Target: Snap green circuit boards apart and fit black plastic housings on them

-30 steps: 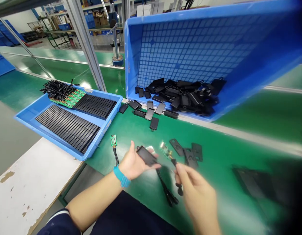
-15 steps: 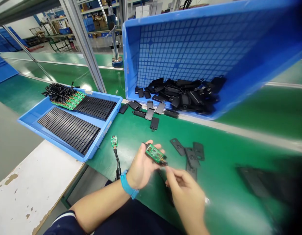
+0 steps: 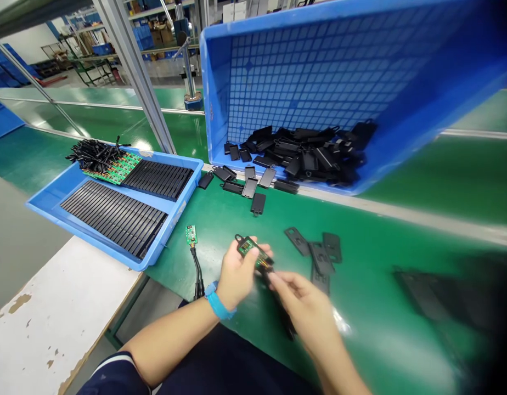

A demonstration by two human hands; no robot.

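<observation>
My left hand [image 3: 235,280] is closed on a small black plastic case [image 3: 240,239] with a loop at one end. Inside the case lies a green circuit board [image 3: 247,246], and my left thumb presses on it. At the board's wired end, the fingers of my right hand [image 3: 309,304] pinch the black cable [image 3: 284,315], which hangs down toward my lap. Left of my hands, a second circuit board [image 3: 191,235] with black cables rests on the green bench. Flat black cover plates [image 3: 320,258] lie to the right, some overlapping.
A light blue tray [image 3: 155,258] at left holds rows of black pieces and a stack of wired boards [image 3: 113,167]. The big blue bin [image 3: 218,99], tipped on its side, contains many black cases [image 3: 306,156]. Several loose cases [image 3: 258,203] lie before it. Blurred dark parts [image 3: 426,296] sit far right.
My left thumb has come down onto the board, and the case's loop now shows more clearly. My right hand has shifted slightly left and up along the cable. The view has moved a little.
</observation>
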